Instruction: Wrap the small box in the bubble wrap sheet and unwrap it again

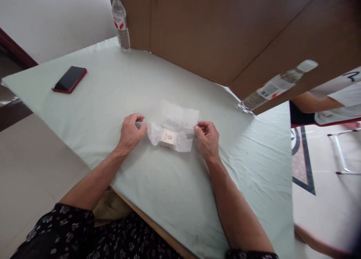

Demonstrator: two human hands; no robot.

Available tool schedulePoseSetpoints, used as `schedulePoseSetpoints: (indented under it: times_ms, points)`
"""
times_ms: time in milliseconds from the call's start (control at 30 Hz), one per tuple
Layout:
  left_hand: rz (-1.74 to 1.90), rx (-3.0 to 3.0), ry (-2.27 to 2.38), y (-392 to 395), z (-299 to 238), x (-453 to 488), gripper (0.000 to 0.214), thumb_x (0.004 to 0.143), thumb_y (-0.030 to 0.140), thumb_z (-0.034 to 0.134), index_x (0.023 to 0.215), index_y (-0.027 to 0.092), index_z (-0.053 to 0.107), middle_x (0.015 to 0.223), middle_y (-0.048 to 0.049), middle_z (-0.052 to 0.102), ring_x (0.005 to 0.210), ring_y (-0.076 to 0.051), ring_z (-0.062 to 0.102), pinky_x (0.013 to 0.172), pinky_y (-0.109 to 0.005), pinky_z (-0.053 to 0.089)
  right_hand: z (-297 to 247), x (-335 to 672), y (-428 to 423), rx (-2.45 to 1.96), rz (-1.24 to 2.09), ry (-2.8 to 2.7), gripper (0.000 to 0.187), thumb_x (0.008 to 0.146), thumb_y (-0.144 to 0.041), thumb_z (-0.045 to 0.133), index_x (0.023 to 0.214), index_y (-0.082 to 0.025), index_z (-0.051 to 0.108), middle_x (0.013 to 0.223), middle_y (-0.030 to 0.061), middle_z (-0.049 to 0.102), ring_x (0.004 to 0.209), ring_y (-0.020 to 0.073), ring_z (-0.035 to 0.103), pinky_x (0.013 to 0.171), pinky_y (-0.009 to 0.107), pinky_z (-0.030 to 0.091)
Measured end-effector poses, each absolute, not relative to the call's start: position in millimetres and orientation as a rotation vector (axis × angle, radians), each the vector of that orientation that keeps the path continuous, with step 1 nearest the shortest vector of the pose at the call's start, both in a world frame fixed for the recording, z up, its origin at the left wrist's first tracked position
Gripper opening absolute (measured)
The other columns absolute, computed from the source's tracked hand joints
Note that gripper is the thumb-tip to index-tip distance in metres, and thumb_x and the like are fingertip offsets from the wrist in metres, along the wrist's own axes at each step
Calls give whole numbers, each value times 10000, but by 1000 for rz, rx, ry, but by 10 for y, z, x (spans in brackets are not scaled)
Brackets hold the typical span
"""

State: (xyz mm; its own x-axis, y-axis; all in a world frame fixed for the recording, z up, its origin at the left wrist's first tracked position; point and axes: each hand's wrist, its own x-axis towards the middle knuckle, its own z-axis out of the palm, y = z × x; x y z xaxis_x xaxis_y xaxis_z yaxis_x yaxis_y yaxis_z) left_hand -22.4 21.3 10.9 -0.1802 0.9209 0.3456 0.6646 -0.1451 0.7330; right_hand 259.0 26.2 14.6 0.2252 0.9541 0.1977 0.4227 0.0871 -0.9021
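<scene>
A small white box (168,136) with reddish print lies on clear bubble wrap (180,118), which is spread around it on the table. To the left is my left hand (132,130), its thumb and fingers apart and curved, with the thumb tip close to the wrap's left edge; nothing shows between the fingers. My right hand (208,136) has its thumb and forefinger closed at the right edge of the wrap and appears to pinch it. The box's underside is hidden.
A pale green cloth (169,198) covers the table. A phone (70,79) in a red case lies far left. One water bottle (120,22) stands and another bottle (276,87) appears tilted beside a tall cardboard partition (197,33). Another person's arm (313,101) shows at right.
</scene>
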Motion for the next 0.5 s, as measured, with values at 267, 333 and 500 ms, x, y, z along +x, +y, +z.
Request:
schedulePoseSetpoints:
  times_ms: [267,333,500]
  points:
    - [1369,2402,1198,13,242,-90,386,877,284,572,1251,195,603,1240,-117,700,1253,-288,597,1071,-481,459,480,2420,38,-1420,819,-1596,281,829,-445,652,989,-215,678,1000,58,734,838,182,653,690,314,490]
    - [1275,2501,1111,-5,236,-73,432,893,297,558,1314,202,588,1284,-121,697,1349,-309,539,1101,-493,412,493,2391,21,-1419,850,-1676,341,826,-479,663,1048,-221,686,1081,74,739,899,204,665,709,327,500]
    - [1016,2508,1151,-11,219,-60,496,937,360,521,1397,180,561,1294,-137,704,1429,-326,457,1149,-513,289,426,2356,19,-1443,807,-1793,421,795,-420,714,1165,-223,682,1036,76,752,921,227,664,726,345,511]
